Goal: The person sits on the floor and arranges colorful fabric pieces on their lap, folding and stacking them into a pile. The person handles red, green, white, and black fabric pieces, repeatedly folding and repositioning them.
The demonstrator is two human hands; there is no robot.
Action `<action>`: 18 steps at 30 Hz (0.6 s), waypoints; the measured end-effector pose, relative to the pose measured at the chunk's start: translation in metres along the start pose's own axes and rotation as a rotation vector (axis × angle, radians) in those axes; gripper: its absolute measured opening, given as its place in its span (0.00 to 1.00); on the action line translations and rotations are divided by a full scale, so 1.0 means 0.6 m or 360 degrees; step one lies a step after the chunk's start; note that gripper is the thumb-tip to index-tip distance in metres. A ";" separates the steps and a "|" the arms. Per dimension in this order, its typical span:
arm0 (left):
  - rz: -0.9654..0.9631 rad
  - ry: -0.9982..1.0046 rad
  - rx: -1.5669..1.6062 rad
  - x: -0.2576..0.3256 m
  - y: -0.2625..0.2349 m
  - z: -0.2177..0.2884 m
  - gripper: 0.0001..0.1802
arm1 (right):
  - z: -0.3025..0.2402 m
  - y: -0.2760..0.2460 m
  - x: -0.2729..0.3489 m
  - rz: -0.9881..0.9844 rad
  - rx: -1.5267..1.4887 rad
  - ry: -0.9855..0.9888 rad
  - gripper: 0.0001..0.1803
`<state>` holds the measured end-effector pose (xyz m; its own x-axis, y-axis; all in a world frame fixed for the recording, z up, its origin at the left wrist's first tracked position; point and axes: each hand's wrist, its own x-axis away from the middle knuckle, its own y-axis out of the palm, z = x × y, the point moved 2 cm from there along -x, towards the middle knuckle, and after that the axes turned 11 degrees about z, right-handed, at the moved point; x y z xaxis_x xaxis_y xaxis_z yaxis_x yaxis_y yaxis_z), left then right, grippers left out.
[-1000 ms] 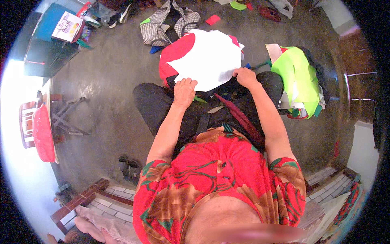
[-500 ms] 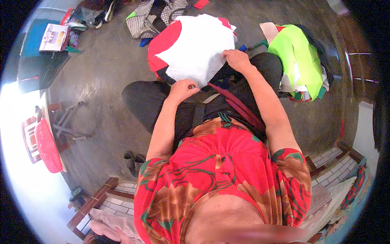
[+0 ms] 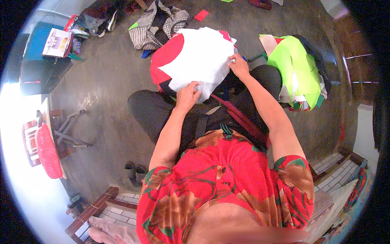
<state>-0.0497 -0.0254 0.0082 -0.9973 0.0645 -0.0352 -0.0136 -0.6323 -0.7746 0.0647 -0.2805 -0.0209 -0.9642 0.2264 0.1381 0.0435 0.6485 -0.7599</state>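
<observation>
A white piece of fabric (image 3: 203,61) lies spread over a red cloth (image 3: 164,55) on my lap and knees. My left hand (image 3: 187,96) pinches the white fabric's near edge. At the fabric's right edge, my right hand (image 3: 239,66) grips it between thumb and fingers. A dark red strap (image 3: 239,118) runs across my black trousers below the hands.
A pile of neon green and other cloth pieces (image 3: 298,71) sits to my right. A checked garment (image 3: 156,22) lies on the concrete floor ahead. A blue box with a booklet (image 3: 57,42) stands at far left, a red stool (image 3: 46,150) at left, sandals (image 3: 136,173) near my left side.
The view has shifted slightly. My right hand slid out along the white fabric's right edge and my left hand moved forward onto its near edge; the fabric stays spread on my lap.
</observation>
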 end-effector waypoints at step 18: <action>0.0101 0.0321 -0.0326 -0.004 0.022 0.000 0.12 | 0.004 0.001 0.000 0.0197 -0.0156 0.0004 0.17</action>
<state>-0.0474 -0.0338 -0.0021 -0.9609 0.1950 -0.1965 0.0836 -0.4723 -0.8775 0.0642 -0.2820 -0.0231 -0.9492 0.3107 0.0492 0.1872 0.6835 -0.7055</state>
